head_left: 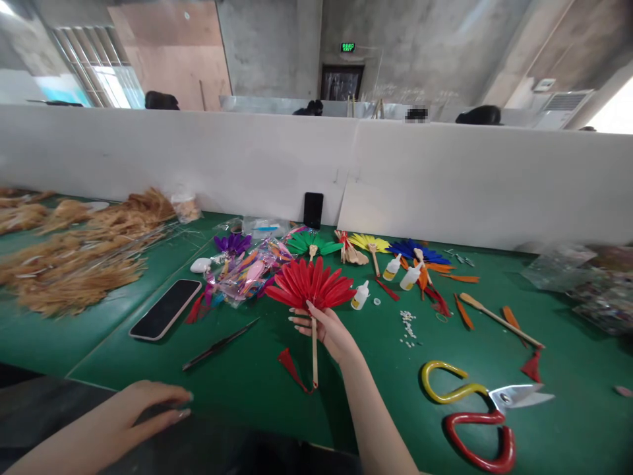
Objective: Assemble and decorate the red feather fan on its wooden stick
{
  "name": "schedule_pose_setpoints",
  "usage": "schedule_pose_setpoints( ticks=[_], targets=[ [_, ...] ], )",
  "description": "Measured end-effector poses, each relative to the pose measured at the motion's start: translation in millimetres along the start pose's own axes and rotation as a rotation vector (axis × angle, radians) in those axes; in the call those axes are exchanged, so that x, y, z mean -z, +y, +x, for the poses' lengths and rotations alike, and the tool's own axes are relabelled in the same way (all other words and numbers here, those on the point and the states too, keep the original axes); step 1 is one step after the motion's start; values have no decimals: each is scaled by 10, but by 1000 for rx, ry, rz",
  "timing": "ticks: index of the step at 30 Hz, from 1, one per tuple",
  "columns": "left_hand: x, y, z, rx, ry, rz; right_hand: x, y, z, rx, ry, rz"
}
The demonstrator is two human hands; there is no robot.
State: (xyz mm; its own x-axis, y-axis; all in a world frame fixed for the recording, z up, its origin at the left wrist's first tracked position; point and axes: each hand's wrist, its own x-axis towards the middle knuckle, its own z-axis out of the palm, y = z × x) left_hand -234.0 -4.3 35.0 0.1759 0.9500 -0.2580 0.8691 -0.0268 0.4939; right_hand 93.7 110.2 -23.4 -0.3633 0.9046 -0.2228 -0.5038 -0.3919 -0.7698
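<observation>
My right hand (324, 330) grips a red feather fan (314, 284) near the top of its wooden handle, thumb in front and fingers behind. The feathers spread upward, and a red tassel (293, 369) hangs from the handle's lower end onto the table. At the lower left, my left hand (148, 409) is at the table's front edge with thumb and fingers apart, holding nothing. Black tweezers (221, 344) lie between the left hand and the fan. A small white glue bottle (361, 295) stands just right of the red feathers.
Open scissors (494, 399) lie at the front right. A phone (165, 310) rests at the left, near dried grass bundles (74, 251). Green (312, 245), yellow (370, 244) and blue fans (419, 252) lie along the back, before a white partition (247, 158). White beads (407, 324) are scattered right of center.
</observation>
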Motion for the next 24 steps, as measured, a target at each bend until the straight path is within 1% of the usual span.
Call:
schedule_pose_setpoints(
  ticks=[2, 3, 4, 6, 8, 10, 12, 13, 15, 16, 18, 19, 21, 24],
  targets=[
    [83, 142, 28, -32, -150, -6, 3, 15, 9, 7, 0, 10],
    [130, 231, 55, -28, -196, 1, 7, 22, 14, 9, 1, 16],
    [176, 324, 90, -23, -191, 32, 10, 27, 19, 10, 3, 22],
    [248, 511, 185, -59, -104, 112, 18, 35, 28, 13, 8, 34],
    [284, 693, 305, -130, -5, 155, 24, 38, 36, 9, 9, 38],
    [293, 878, 445, -201, 59, 123, 29, 39, 45, 3, 6, 31],
    [295, 1071, 610, -245, 83, 46, 32, 39, 53, 4, 7, 16],
    [298, 1167, 706, -247, 92, -4, 34, 39, 56, 8, 13, 9],
    [310, 1342, 932, -250, 170, -54, 35, 36, 58, 16, 24, -5],
    [317, 1417, 1063, -262, 228, -67, 35, 33, 57, 23, 26, -8],
    [324, 1539, 1354, -346, 318, -121, 30, 24, 55, 33, 26, -6],
    [321, 1588, 1508, -391, 337, -156, 25, 19, 53, 33, 28, -2],
    [298, 1673, 1810, -446, 319, -196, 13, 11, 50, 28, 36, 8],
    [234, 1806, 2184, -571, 221, -194, -7, 4, 46, 8, 44, 11]
  ],
)
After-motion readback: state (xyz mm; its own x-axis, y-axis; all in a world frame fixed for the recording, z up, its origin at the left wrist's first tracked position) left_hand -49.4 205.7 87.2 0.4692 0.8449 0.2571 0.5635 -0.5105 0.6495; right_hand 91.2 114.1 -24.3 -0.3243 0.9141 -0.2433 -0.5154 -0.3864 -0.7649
